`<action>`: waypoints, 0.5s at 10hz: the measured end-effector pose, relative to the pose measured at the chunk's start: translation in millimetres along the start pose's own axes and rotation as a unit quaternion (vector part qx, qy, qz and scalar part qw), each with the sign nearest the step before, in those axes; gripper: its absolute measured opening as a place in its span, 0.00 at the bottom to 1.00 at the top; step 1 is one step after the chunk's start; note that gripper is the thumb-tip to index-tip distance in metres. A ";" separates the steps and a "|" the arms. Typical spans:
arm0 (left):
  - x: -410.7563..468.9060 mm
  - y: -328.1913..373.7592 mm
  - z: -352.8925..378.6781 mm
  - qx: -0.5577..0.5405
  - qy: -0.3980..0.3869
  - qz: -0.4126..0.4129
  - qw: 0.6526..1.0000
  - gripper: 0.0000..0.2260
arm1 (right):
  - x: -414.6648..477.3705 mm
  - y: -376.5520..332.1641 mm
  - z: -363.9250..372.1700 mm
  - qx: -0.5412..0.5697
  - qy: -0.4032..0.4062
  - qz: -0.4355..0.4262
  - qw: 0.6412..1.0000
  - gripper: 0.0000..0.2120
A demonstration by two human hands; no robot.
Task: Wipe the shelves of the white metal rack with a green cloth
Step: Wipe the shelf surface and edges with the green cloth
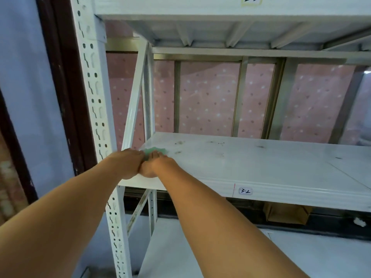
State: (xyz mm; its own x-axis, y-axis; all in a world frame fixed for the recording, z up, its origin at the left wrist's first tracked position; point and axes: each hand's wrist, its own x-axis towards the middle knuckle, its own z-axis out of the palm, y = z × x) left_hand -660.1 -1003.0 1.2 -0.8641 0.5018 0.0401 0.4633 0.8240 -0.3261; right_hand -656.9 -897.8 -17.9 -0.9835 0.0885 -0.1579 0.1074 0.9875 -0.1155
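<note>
The white metal rack [94, 93] fills the view. Its middle shelf [251, 169] is white with dark smudges and carries a label reading 3-2 on its front edge. A green cloth [155, 151] lies at the shelf's near left corner, mostly hidden under my hands. My left hand [128, 163] and my right hand [158, 164] lie side by side, touching each other, both pressing flat on the cloth. Only the cloth's far edge shows beyond my fingers.
An upper shelf [220, 9] hangs overhead and a lower shelf [200, 253] runs below my arms. The perforated front post stands just left of my left hand, with a diagonal brace [133, 101] behind it. A pink dotted wall covering [208, 97] is behind; a brown cardboard piece [287, 214] sits under the middle shelf.
</note>
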 end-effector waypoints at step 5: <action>6.9 -3.4 -15.7 0.248 -0.055 -0.098 0.962 0.18 | -0.2 -24.1 -12.1 0.061 -0.002 -0.140 0.988 0.26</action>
State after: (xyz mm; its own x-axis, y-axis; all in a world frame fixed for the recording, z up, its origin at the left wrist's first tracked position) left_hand -664.5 -998.3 17.4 -0.9532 0.2970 0.0560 0.1622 0.6590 -0.7345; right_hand -661.1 -920.1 -3.2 -0.9763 -0.1879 -0.1075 -0.1528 0.9499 -0.2726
